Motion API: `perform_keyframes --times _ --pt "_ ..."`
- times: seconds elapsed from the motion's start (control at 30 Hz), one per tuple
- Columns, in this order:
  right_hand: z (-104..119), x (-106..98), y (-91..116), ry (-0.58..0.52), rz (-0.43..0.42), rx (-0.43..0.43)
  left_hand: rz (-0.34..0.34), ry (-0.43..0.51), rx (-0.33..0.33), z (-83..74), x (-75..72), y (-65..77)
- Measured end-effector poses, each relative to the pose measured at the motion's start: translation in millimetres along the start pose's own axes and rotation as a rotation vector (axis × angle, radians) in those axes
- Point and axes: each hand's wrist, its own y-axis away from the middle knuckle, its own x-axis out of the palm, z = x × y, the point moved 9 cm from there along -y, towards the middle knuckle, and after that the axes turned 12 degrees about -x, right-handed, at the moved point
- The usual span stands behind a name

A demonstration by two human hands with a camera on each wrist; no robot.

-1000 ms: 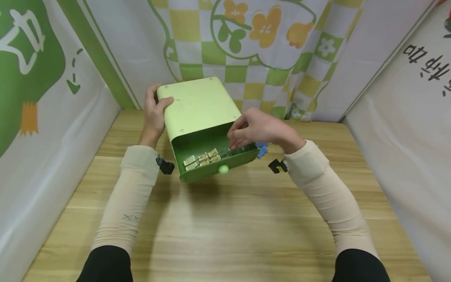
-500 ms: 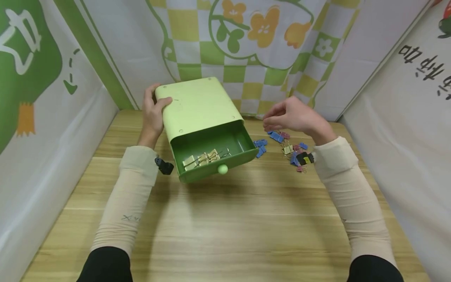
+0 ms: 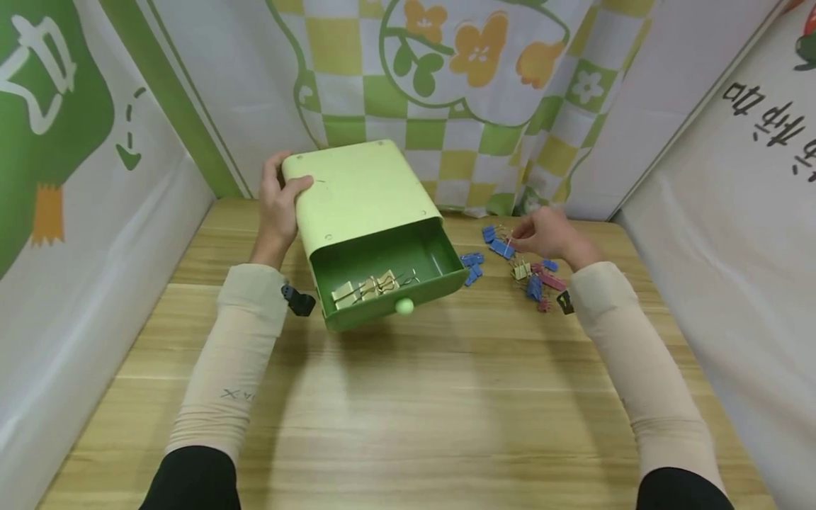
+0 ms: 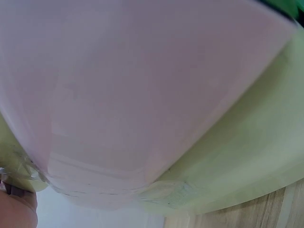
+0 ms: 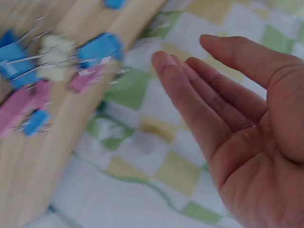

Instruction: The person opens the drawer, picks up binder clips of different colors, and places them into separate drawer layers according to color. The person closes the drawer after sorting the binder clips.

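Note:
My left hand [image 3: 278, 209] grips the left side of a light green drawer box [image 3: 360, 191], thumb on its top face. The box's green drawer [image 3: 408, 248] stands pulled out at the front. Inside it lie several gold binder clips [image 3: 371, 287] in a row against the front wall. On the table to the right, my right hand [image 3: 550, 232] reaches down with its fingertips right at a blue binder clip [image 3: 501, 248]. In the right wrist view its thumb and fingers are apart with nothing between them. The left wrist view shows mainly the box close up, with one fingertip [image 4: 16, 209].
More binder clips lie scattered on the wooden table [image 3: 408, 411]: blue ones [image 3: 472, 269] beside the drawer, and a yellow one [image 3: 520, 270], a pink one [image 3: 552, 281] and another blue one [image 3: 534, 287] by the right wrist. A checkered curtain [image 3: 446, 134] hangs behind.
My right hand has left the drawer, swung right and come down at the loose clips on the table. The left hand and the box have stayed in place.

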Motion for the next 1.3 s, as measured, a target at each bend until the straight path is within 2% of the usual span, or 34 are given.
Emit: perform_keyframes --times 0.27,0.53,0.8,1.2,1.3 --pt "-37.3 10.1 -12.8 0.133 -0.022 0.002 -0.005 -0.019 -0.001 -0.4 -0.3 -1.3" --pt "-62.6 21.4 -15.8 0.095 0.009 0.064 0.0 -0.009 0.006 -2.0 -0.9 0.8" --pt "-70.0 32.8 -24.5 0.096 0.009 0.02 -0.004 -0.015 0.003 0.4 -1.9 -0.4" --pt "-75.1 48.5 -27.1 0.073 0.046 0.017 0.027 -0.004 -0.008 1.3 1.7 0.2" --pt "-75.8 51.2 -29.2 0.031 0.056 0.019 0.019 -0.004 -0.006 -0.6 -0.5 0.4"
